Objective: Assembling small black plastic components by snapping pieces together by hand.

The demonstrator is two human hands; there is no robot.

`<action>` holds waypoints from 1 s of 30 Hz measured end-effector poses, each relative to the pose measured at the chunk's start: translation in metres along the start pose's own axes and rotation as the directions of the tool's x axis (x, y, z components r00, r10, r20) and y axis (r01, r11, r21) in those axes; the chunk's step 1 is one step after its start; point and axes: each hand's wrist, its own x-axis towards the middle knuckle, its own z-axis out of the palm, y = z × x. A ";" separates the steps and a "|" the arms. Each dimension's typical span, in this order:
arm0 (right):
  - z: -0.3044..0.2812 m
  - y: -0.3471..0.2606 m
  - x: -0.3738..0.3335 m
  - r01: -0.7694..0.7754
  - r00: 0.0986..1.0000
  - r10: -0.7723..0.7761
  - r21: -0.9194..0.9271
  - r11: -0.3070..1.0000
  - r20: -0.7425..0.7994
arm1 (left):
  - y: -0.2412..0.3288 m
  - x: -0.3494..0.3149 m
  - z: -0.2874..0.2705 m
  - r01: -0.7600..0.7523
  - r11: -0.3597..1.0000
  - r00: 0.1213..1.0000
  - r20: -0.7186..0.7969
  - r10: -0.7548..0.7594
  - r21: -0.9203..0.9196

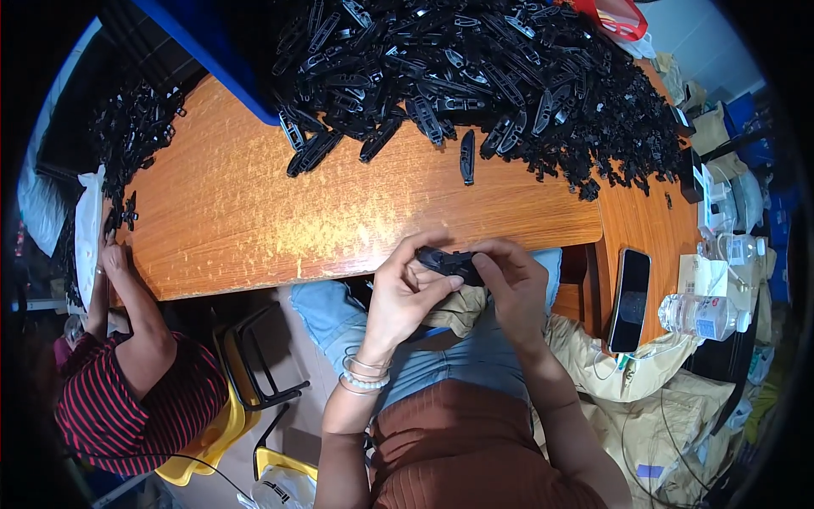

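Just over the table's near edge, above my lap, both hands hold a small black plastic part (448, 261). My left hand (409, 287) grips its left end between thumb and fingers, and bracelets ring that wrist. On the other end, the thumb and fingertips of my right hand (510, 278) are pinched. The fingers cover much of the part, so its exact kind cannot be made out. A single long black plastic piece (467, 158) lies on the wooden table (339, 212) beyond my hands, in front of a large pile of similar pieces (424, 68).
Smaller black parts (627, 140) are heaped at the far right. A blue bin (222, 64) stands back left. At right are a phone (630, 300) and plastic bottles (704, 316). Another person in a striped shirt (140, 403) reaches toward parts at the left, near yellow chairs (203, 433).
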 end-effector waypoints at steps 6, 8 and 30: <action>0.000 0.002 0.001 0.118 0.993 -0.116 -0.089 0.989 0.031 | 0.002 -0.001 -0.001 0.038 0.997 0.998 -0.043 -0.041 -0.066; 0.000 0.007 0.000 0.126 0.992 -0.125 -0.076 0.989 0.022 | 0.004 -0.002 0.000 0.059 0.996 0.996 -0.060 -0.063 -0.069; -0.014 0.019 -0.003 -0.266 0.952 0.246 0.098 0.959 0.180 | 0.002 0.010 -0.021 0.143 0.988 0.977 0.153 -0.150 0.056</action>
